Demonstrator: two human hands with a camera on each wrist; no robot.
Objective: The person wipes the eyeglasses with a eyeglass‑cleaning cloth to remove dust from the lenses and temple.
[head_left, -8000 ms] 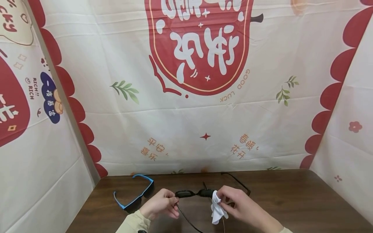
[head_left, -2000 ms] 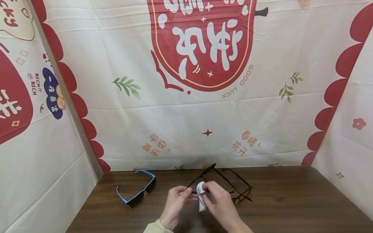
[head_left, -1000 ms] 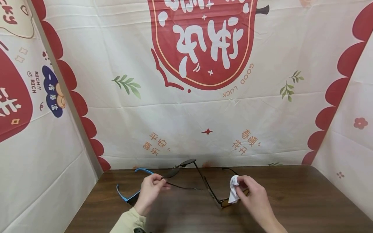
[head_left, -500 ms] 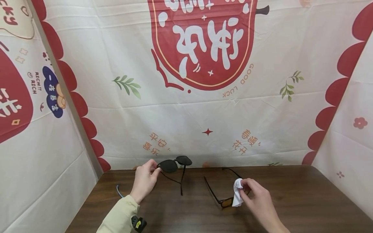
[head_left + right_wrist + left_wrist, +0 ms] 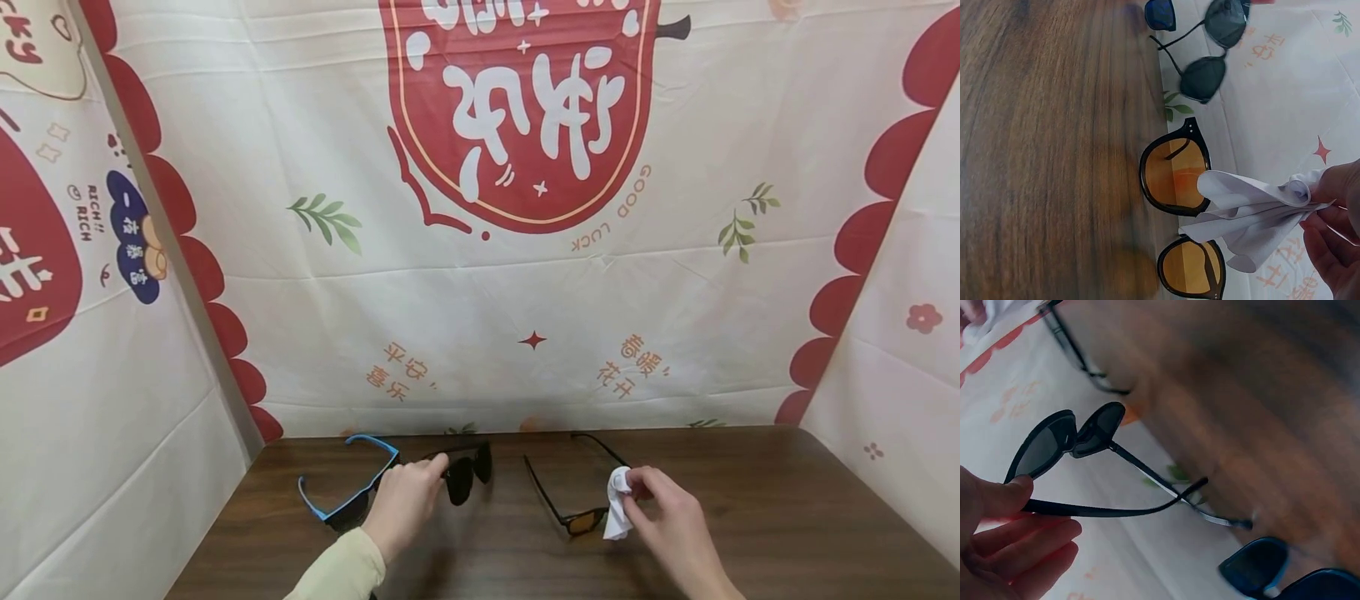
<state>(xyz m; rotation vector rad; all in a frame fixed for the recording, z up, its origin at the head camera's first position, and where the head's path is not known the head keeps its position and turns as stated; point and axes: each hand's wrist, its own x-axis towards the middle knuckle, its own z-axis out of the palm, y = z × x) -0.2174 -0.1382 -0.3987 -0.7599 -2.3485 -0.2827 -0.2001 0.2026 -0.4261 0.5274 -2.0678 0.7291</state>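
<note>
Head: dark sunglasses (image 5: 460,482) are pinched by the left hand (image 5: 407,504), blue-framed glasses (image 5: 352,507) just left of it; a white cloth (image 5: 617,507) is pinched by the right hand (image 5: 672,514), amber-lensed glasses (image 5: 582,523) nearby | Left wrist: dark sunglasses, probably light and stiff, are best held by the frame (image 5: 1085,510), not the lenses (image 5: 1046,453) | Right wrist: soft-looking white cloth is fanned beyond the right hand

head: high, forward-down | wrists: close, tilted | all share: black sunglasses (image 5: 460,482)
</note>
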